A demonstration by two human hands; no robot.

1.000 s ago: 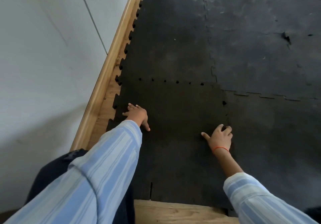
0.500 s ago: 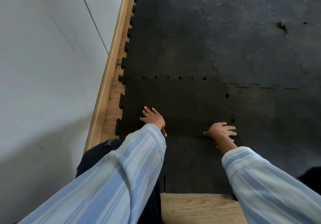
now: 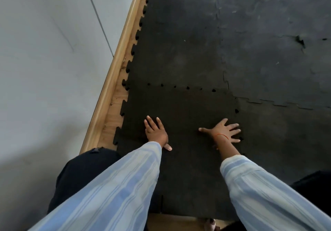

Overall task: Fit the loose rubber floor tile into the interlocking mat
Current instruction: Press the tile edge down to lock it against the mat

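Note:
A black rubber floor tile (image 3: 180, 105) with jigsaw edges lies on the floor in front of me. Its far edge meets the black interlocking mat (image 3: 179, 51) along a seam with small dark gaps. Its right edge meets another mat tile (image 3: 279, 132), also with small gaps. My left hand (image 3: 155, 132) rests flat on the tile's left part, fingers pointing away from me. My right hand (image 3: 223, 132) lies flat with fingers spread near the tile's right seam. Neither hand holds anything.
A white wall (image 3: 44, 60) with a wooden skirting board (image 3: 114, 69) runs along the left. A strip of wooden floor (image 3: 118, 101) shows between skirting and mat, and more wood (image 3: 175, 223) at the tile's near edge. The far mat has a small tear (image 3: 300, 41).
Both hands slid along the tile: the left moved right and toward me, the right uncurled and now lies flat with fingers spread at the right seam. The view shifted.

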